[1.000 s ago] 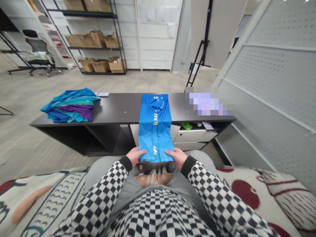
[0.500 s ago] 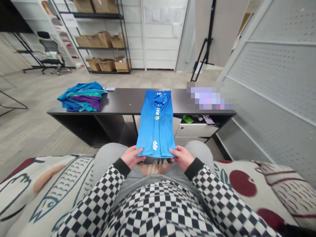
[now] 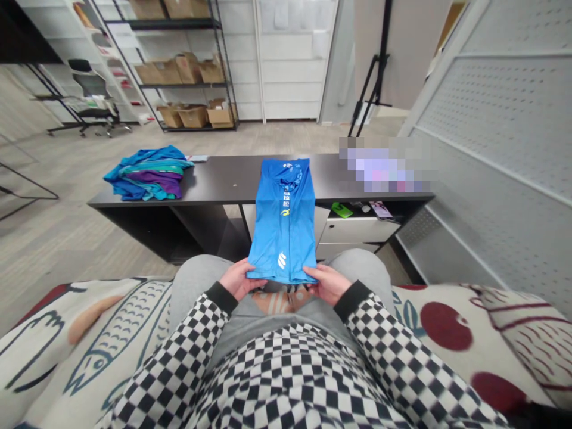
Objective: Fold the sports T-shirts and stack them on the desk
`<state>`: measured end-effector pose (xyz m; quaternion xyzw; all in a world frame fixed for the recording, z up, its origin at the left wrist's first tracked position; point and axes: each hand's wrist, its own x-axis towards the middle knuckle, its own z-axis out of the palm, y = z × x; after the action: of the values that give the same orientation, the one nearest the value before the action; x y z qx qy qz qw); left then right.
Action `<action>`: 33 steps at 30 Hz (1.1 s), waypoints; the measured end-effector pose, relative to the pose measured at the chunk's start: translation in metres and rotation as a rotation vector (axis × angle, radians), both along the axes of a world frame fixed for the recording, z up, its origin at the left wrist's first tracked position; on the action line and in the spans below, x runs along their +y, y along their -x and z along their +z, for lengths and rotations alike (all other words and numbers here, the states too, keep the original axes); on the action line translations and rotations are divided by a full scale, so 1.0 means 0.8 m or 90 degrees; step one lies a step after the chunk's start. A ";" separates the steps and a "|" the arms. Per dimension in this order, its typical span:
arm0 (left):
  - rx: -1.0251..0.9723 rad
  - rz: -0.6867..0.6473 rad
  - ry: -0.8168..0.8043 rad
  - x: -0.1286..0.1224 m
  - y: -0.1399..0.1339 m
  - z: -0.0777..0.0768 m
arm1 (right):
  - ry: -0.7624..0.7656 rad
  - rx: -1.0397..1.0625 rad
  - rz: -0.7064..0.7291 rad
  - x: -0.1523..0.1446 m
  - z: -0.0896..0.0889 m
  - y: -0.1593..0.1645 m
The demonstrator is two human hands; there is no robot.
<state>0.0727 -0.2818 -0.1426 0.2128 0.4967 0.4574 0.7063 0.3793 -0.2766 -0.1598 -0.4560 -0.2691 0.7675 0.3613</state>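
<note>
A blue shirt (image 3: 282, 229), folded into a long strip with white and yellow print, lies partly on the dark tabletop and hangs over its near edge toward my lap. My left hand (image 3: 240, 280) pinches the near left corner of its hem, thumb on top and fingers beneath. On the near right corner, my right hand (image 3: 328, 283) grips the hem the same way. The cloth between my hands sags slightly, with a lengthwise crease. At the tabletop's left end sits a heap of blue, teal and purple clothes (image 3: 149, 174).
The dark low cabinet (image 3: 214, 179) has open compartments and white drawers (image 3: 357, 230). A blurred lilac patch (image 3: 382, 170) covers its right end. Patterned sofa cushions (image 3: 447, 333) flank me. A perforated grey panel (image 3: 504, 143) stands at right, and a shelf of cardboard boxes (image 3: 192, 116) behind.
My right hand has shifted slightly left with its corner, so the hem is a little slacker and more wrinkled. The view has tilted slightly; both hands keep their grip.
</note>
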 end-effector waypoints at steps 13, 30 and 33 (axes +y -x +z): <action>0.009 0.006 0.031 -0.020 -0.029 -0.007 | -0.074 0.004 -0.086 -0.016 0.009 -0.006; 0.019 0.028 -0.084 -0.020 -0.033 -0.013 | -0.236 -0.159 -0.201 -0.014 0.017 -0.006; 0.064 -0.027 -0.105 -0.023 -0.022 -0.021 | -0.295 -0.229 -0.117 -0.016 0.027 -0.028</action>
<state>0.0903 -0.3003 -0.1594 0.3032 0.4877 0.4703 0.6701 0.4016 -0.2894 -0.1381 -0.5124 -0.4543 0.5569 0.4700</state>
